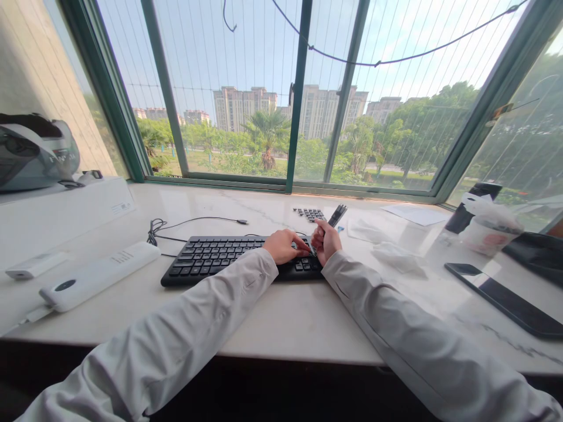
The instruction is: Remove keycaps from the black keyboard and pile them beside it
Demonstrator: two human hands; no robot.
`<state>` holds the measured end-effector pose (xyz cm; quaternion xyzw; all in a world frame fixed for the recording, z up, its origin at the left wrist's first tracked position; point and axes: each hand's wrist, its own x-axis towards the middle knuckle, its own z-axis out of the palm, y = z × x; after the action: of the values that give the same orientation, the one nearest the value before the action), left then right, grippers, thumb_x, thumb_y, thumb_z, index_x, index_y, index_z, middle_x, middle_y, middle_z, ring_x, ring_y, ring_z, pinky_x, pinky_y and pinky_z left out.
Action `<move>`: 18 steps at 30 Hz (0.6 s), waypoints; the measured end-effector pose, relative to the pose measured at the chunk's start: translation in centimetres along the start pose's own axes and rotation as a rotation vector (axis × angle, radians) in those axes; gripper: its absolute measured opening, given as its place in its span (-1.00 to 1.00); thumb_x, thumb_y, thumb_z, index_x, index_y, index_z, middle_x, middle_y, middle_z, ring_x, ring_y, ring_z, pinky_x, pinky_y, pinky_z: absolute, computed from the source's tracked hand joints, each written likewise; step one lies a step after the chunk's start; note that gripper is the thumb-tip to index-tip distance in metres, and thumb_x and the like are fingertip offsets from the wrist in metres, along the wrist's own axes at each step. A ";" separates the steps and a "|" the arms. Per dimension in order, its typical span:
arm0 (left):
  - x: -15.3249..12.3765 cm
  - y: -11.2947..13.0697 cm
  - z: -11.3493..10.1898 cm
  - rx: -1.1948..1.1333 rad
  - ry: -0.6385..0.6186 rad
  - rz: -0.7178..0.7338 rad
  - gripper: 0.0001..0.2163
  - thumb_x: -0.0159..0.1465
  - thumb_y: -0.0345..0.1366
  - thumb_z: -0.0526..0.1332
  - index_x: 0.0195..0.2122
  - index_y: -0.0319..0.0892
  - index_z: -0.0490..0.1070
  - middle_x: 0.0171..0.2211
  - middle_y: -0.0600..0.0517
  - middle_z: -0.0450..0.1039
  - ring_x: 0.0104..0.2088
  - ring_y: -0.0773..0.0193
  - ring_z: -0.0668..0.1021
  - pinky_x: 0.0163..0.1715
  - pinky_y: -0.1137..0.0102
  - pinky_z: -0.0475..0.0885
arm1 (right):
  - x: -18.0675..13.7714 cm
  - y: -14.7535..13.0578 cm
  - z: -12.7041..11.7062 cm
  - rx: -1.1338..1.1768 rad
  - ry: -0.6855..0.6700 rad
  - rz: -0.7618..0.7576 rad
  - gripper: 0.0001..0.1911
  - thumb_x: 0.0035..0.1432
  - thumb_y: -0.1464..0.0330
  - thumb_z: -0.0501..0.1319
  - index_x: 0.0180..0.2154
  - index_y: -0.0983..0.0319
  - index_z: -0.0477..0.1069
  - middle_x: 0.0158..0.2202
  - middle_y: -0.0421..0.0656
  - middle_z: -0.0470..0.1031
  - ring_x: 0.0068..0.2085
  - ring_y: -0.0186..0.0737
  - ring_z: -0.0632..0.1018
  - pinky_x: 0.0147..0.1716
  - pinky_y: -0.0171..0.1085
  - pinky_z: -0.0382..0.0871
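A black keyboard lies on the pale stone sill-desk. My left hand rests on its right end, fingers curled and pressed on the keys near a bare patch. My right hand is closed around a slim black tool that sticks up and away, its lower tip down at the keyboard between both hands. A small cluster of loose black keycaps lies just beyond the keyboard.
A white power strip and a small white device lie left, with the keyboard cable behind. A white box holds a grey bag. Right: crumpled tissues, paper, a cup, a dark phone.
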<state>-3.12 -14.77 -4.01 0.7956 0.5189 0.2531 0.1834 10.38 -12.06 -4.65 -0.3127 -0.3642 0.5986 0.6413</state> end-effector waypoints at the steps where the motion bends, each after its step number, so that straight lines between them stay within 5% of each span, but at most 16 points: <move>1: 0.0 0.0 0.0 -0.002 0.002 0.001 -0.73 0.02 -0.10 0.31 -0.26 -0.04 0.61 -0.30 0.09 0.58 -0.25 0.24 0.54 -0.13 0.44 0.39 | 0.0 0.0 0.0 0.008 -0.013 0.003 -0.54 0.00 0.35 0.20 -0.69 0.19 -0.09 -0.73 -0.37 -0.17 -0.70 -0.49 -0.06 -0.76 -0.37 -0.18; 7: 0.2 -0.2 0.1 -0.005 0.005 0.011 -0.73 0.01 -0.11 0.32 -0.27 -0.05 0.61 -0.31 0.07 0.58 -0.26 0.23 0.54 -0.15 0.45 0.39 | 0.0 -0.1 0.0 0.008 -0.049 0.027 -0.54 0.00 0.35 0.19 -0.69 0.19 -0.09 -0.75 -0.38 -0.18 -0.71 -0.49 -0.07 -0.75 -0.36 -0.20; 18: 0.2 -0.3 0.1 0.009 -0.008 0.035 -0.73 0.03 -0.14 0.29 -0.26 -0.07 0.61 -0.29 0.06 0.57 -0.27 0.25 0.52 -0.19 0.46 0.37 | -0.5 -0.1 1.0 -0.118 0.079 0.031 -0.61 -0.08 0.39 0.18 -0.69 0.17 -0.06 -0.77 -0.39 -0.13 -0.72 -0.48 -0.06 -0.76 -0.35 -0.22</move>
<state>-3.20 -14.46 -4.21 0.8063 0.5053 0.2509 0.1776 9.60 -12.56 -4.07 -0.3790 -0.3684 0.5730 0.6264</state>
